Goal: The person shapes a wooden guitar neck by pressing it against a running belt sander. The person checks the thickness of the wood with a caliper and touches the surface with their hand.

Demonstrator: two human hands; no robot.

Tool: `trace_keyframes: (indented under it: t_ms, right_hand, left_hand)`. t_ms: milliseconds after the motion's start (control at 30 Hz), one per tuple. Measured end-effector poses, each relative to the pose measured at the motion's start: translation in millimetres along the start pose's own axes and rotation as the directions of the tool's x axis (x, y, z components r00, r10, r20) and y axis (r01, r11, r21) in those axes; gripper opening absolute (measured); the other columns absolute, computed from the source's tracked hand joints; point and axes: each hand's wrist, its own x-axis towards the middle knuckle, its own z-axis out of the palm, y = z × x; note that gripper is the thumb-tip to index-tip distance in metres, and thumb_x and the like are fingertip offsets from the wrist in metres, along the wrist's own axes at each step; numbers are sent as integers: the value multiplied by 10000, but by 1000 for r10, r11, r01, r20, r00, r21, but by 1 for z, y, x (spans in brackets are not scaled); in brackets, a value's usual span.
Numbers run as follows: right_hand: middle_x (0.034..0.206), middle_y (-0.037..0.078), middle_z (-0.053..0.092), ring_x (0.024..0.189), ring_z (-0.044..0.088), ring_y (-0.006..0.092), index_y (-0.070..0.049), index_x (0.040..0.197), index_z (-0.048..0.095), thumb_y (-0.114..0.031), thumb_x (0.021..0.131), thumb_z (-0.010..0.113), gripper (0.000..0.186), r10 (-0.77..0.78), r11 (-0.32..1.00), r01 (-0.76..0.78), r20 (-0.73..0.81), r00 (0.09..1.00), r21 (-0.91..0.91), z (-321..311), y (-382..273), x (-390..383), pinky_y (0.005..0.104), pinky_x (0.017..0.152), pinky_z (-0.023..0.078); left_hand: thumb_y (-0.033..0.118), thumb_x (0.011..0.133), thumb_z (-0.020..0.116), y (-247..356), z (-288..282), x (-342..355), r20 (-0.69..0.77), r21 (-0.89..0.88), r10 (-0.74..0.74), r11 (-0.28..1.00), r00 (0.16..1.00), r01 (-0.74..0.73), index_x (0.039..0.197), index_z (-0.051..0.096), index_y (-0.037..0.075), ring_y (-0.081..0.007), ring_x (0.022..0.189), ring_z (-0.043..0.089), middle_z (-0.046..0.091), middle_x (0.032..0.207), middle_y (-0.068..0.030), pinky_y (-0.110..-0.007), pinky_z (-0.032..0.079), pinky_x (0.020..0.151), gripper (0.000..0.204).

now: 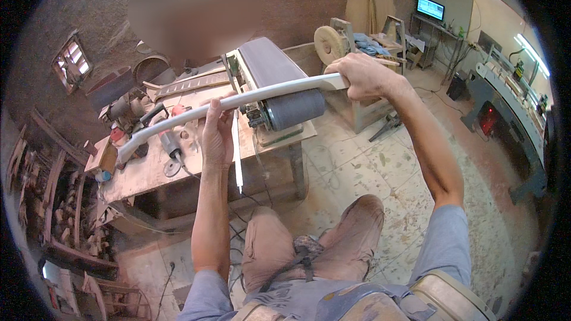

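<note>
A long, pale, gently curved piece [267,91] lies across my view above a belt sander [267,59], with its bent left end over the workbench. My left hand [217,131] is closed on its underside left of the sander, thumb and fingers against it. My right hand [369,80] grips it near the right end, knuckles up. The sander's grey end roller [294,109] shows just below the piece, between my hands; whether they touch I cannot tell.
The dusty workbench [143,175] holds a power tool [169,142] and clutter. A buffing wheel [327,43] stands behind my right hand. A machine table [511,113] and monitor [430,9] are at right, a wood rack [59,202] at left, cables on the floor.
</note>
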Motion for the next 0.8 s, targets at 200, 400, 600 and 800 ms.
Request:
trace_keyframes:
  t_ms: [200,400,600,800]
  right_hand:
    - [846,128,729,757,685,242,82,1004,724,-185,492,666,581,122,913,-229,310,943,338,-44,7,-2,353,731,544]
    - [992,130,713,818,686,219,44,1203,634,-182,557,704,688,-39,568,-329,424,905,754,-17,-31,-35,348,752,566]
    - [1196,66,608,1143,558,160,-42,1426,463,-266,828,774,710,-199,346,-280,362,911,895,55,-126,-64,325,984,444]
    - [1506,130,419,1406,373,219,9,1593,226,-343,856,782,988,-188,149,-54,81,979,987,137,-229,-64,361,1173,281]
  left_hand:
    - [323,1039,606,15,26,6,-151,119,59,992,987,-41,1233,518,-31,-253,1054,674,638,1136,-155,-369,575,943,413]
    - [432,1111,335,38,49,3,-159,-30,191,980,969,-198,1362,429,25,-338,1210,613,604,1252,-210,-501,528,1014,487]
    - [581,1078,289,45,1,-2,-346,-178,80,973,935,-149,1235,422,21,-307,904,644,583,986,-160,-456,566,801,597]
    - [602,1066,314,65,-52,-5,-365,7,33,999,931,-32,1138,501,53,-202,629,626,518,792,-46,-303,532,472,584]
